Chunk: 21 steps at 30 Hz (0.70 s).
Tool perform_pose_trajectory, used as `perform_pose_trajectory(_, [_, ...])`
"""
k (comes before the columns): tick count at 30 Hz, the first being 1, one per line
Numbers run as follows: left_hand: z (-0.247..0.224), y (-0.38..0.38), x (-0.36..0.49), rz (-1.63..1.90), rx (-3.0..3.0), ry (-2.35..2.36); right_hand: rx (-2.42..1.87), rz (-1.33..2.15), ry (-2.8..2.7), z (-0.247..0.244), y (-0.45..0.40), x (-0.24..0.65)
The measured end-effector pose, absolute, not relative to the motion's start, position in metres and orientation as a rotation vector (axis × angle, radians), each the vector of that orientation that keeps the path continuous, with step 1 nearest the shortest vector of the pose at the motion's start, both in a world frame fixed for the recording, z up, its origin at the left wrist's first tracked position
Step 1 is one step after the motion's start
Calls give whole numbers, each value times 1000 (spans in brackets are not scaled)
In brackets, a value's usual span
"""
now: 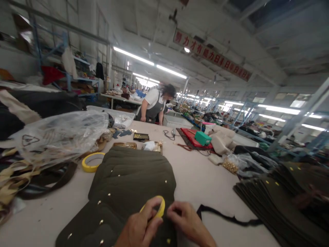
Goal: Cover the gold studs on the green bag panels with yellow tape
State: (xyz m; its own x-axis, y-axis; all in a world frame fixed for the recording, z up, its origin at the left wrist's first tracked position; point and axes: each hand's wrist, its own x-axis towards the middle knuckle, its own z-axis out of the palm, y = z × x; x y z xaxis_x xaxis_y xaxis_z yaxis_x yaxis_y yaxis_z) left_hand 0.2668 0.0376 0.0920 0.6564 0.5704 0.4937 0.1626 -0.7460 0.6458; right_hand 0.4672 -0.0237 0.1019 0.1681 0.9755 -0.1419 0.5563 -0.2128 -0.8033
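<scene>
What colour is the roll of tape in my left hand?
The roll of tape is yellow, seen best in the head view.

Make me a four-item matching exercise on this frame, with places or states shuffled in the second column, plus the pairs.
Column one:
1. Left hand
2. Green box
3. Black strap
4. Large clear bag

Column two:
A. Lies between the right hand and the dark stack
B. Bears a printed triangular mark
C. Holds a yellow tape roll
D. Sits on a red surface

Pairs: 1-C, 2-D, 3-A, 4-B
</scene>
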Motion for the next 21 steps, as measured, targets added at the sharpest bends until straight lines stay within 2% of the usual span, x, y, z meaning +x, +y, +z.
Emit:
perform_pose_trajectory(8, [94,40,267,993,2404,602,-1360,348,-1693,130,-33,449])
perform_pose_trajectory(21, [90,43,267,1121,2647,567,-1299,240,-1884,121,-31,433])
